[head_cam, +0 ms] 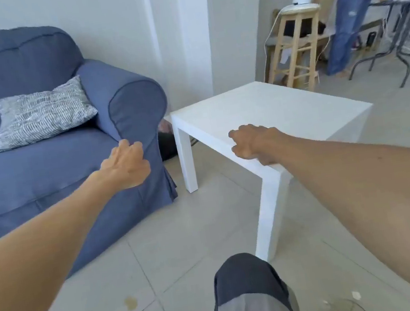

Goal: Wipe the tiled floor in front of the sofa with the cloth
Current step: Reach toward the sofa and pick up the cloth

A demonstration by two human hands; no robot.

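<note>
The blue sofa (42, 165) fills the left side, and pale floor tiles (174, 241) stretch in front of it. A brownish stain (131, 303) marks a tile near the bottom left. My left hand (125, 165) reaches out in front of the sofa's armrest, fingers loosely curled, holding nothing. My right hand (252, 143) rests on the near edge of the white side table (284, 110), fingers bent over the edge. No cloth is in view.
A patterned grey cushion (40, 114) lies on the sofa. My knee (252, 291) shows at the bottom centre. At the back right stand a wooden stool (297, 50) with a white fan, a dark metal table (406, 21) and another person (352, 10).
</note>
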